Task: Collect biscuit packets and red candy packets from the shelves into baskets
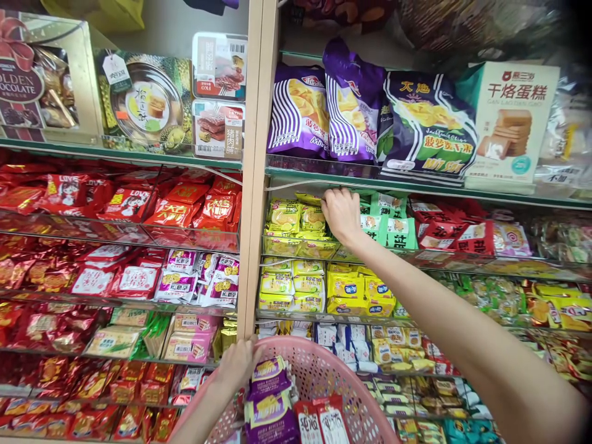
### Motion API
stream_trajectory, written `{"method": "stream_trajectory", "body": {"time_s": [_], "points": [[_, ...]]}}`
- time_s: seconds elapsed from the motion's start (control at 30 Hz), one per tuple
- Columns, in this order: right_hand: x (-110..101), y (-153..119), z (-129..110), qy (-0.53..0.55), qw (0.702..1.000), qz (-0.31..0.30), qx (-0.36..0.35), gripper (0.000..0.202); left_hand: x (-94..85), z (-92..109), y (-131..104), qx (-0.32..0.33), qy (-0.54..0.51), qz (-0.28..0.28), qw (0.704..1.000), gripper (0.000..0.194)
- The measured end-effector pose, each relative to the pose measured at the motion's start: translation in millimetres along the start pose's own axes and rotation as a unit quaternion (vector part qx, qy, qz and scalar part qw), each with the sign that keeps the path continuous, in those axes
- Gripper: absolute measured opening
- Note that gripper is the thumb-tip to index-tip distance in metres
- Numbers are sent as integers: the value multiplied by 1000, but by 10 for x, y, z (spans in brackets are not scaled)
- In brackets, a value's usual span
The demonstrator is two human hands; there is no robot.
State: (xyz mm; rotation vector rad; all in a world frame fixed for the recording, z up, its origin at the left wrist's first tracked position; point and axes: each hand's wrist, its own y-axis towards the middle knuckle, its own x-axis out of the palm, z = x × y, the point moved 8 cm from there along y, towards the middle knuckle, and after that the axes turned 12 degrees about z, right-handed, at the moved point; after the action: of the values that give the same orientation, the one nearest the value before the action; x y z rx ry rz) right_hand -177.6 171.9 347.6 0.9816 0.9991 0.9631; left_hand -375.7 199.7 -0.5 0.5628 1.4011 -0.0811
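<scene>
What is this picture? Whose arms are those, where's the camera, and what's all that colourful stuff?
There's no robot here, just a person using two bare hands. The camera sits on their head, looking forward and down, so we see roughly what they see. The left hand holds the rim of a pink basket. Inside are purple biscuit packets and red-and-white packets. The right hand reaches into a shelf by yellow packets and green packets; its fingertips are hidden, so I can't tell whether it's gripping one. Bigger purple bags stand above.
</scene>
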Motion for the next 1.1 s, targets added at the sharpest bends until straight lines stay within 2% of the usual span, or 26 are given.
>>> {"method": "stream_trajectory", "body": {"time_s": [0.1, 0.3, 0.5, 0.7, 0.9, 1.1], "points": [[-18, -80, 1, -5, 1000, -3, -12, 26, 1, -5, -2, -3, -2, 3, 1000, 45], [-41, -230, -162, -2, 993, -19, -116, 26, 11, 10, -10, 5, 11, -4, 1000, 46], [-33, -232, -181, 5, 991, -32, -127, 18, 42, -17, -5, -3, -1, -3, 1000, 44], [-53, -207, -241, 1, 986, 2, -167, 21, 55, -24, 7, -3, 2, 0, 1000, 46], [-134, -110, -270, 2, 988, 50, -144, 27, 40, -13, 5, 2, -2, 1, 1000, 51], [-140, -108, -461, 3, 983, 53, -175, 28, 27, 3, -7, 5, -5, 1, 1000, 53]]}}
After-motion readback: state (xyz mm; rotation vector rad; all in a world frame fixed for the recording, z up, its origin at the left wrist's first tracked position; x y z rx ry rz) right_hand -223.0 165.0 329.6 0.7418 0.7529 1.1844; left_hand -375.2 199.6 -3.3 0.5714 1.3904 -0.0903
